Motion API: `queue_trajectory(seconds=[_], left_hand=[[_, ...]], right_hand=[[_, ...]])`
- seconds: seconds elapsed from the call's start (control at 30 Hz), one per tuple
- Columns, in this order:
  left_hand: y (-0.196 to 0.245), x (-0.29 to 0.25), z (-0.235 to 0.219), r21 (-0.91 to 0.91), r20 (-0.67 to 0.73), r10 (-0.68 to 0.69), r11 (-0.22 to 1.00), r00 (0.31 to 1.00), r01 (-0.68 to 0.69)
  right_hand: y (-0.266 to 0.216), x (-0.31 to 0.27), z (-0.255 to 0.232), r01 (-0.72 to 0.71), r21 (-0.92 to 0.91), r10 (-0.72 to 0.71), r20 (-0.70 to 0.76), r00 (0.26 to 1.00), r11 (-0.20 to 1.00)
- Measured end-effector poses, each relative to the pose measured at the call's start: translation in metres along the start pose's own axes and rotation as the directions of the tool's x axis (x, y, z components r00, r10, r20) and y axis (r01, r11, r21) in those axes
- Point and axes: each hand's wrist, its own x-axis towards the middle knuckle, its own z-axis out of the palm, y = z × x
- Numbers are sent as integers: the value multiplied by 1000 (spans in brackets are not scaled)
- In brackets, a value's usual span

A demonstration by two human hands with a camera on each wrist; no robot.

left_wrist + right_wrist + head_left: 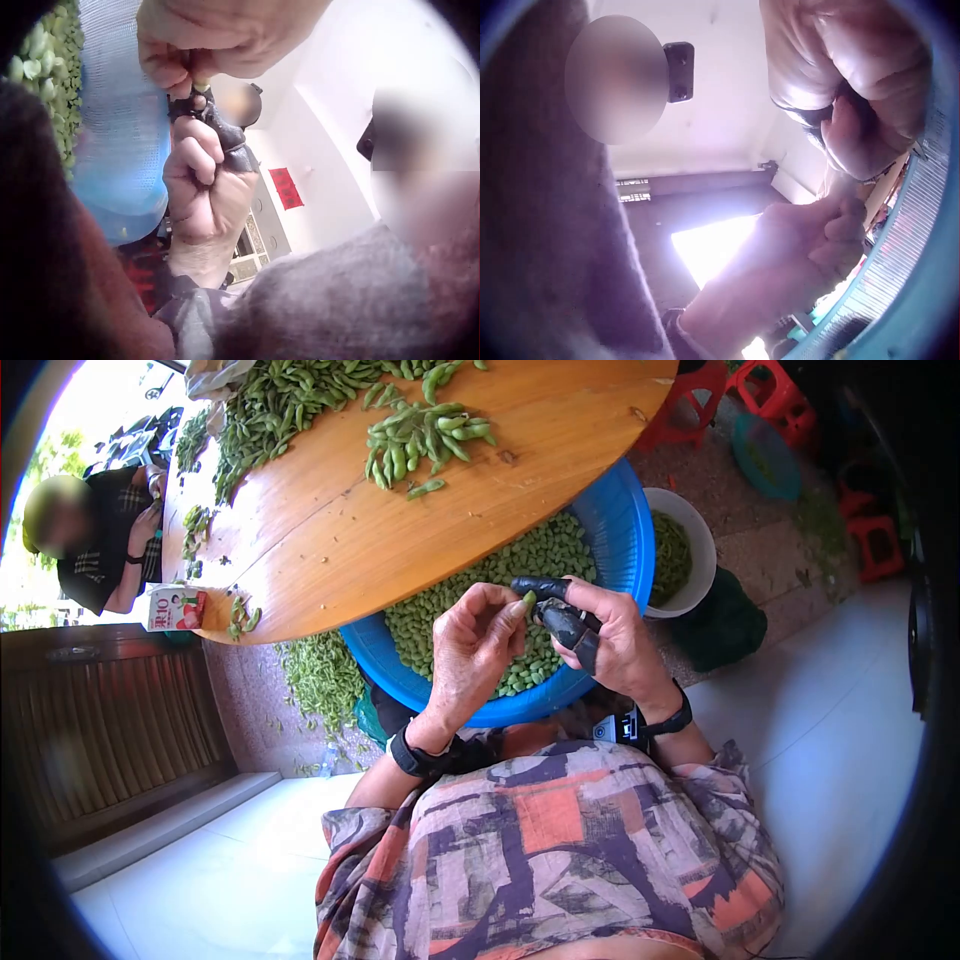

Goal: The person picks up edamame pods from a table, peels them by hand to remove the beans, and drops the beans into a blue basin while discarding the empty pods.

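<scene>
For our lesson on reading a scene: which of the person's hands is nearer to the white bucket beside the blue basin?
The right hand is nearer: it is just left of the white bucket in the head view. The left hand is farther away, over the blue basin, pinching a pod.

bean pod (528, 599) | green, small | pinched between both hands | above blue basin (620, 520)
</scene>
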Motion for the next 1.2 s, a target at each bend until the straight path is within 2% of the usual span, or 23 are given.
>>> queue_trajectory(seconds=[0.13,0.2,0.23,0.27,0.3,0.33,0.43,0.47,0.5,0.53,0.57,0.6,0.77,0.83,0.87,0.93,0.97,1.0,1.03,1.1,1.13,1.17,1.2], left_hand=[[0,0,0,17,-9,-37,999,999,37],[2,2,-7,-267,166,-198,934,966,237],[1,4,-8,-265,167,-199,934,966,239],[-1,6,-9,-374,215,-287,859,934,350],[-2,7,-10,-470,272,-365,757,890,454],[-3,7,-10,-469,275,-368,755,888,458],[-2,6,-12,-464,297,-380,745,876,480],[1,4,-11,-208,195,-333,905,923,370],[3,3,-11,80,111,-252,966,961,245],[2,3,-13,79,108,-251,967,962,243],[1,3,-16,363,63,-18,932,998,-6],[1,3,-18,617,90,217,754,972,-225],[4,5,-18,627,87,120,765,989,-148],[10,5,-2,160,112,-155,978,982,136],[6,3,3,75,160,-115,992,980,104],[27,14,6,211,317,-19,976,948,-51],[38,22,4,218,308,-10,974,951,-61],[50,31,-2,405,356,252,826,900,-392],[59,39,-10,539,455,461,538,762,-648],[73,58,-36,731,259,476,472,840,-493],[79,71,-50,727,196,579,455,791,-513],[89,83,-66,818,225,592,316,774,-480],[97,90,-79,900,211,537,220,817,-377]], right_hand=[[7,3,6,133,-104,-142,-86,986,986],[7,4,9,156,-115,-168,-102,980,981],[7,4,10,182,-127,-197,-118,973,975],[9,5,9,181,-127,-196,-121,973,975],[13,5,8,274,-239,-304,-102,947,932],[17,5,8,360,-346,-406,-70,911,866],[19,0,16,375,-532,-481,-71,874,759],[17,1,14,377,-532,-484,-71,872,758],[13,1,9,357,-574,-465,-46,884,737],[10,1,4,339,-614,-444,-21,896,713],[7,1,-2,328,-576,-443,-68,894,749],[2,0,-6,335,-648,-523,-116,844,684],[10,3,-11,273,-488,-418,-216,882,829],[9,9,2,330,-365,-424,-214,880,870],[8,7,4,345,-361,-435,-206,877,867],[4,4,0,132,-23,-131,-342,930,991],[6,5,-10,234,-48,-234,-391,890,971],[9,7,-24,331,-77,-330,-437,837,940],[12,10,-42,308,-53,-283,-565,775,950],[16,3,-86,228,-175,-284,-683,672,958],[18,2,-103,72,-402,-364,-720,591,913],[25,-2,-121,-67,-488,-361,-724,588,870],[34,-4,-136,-207,-560,-358,-728,584,802]])
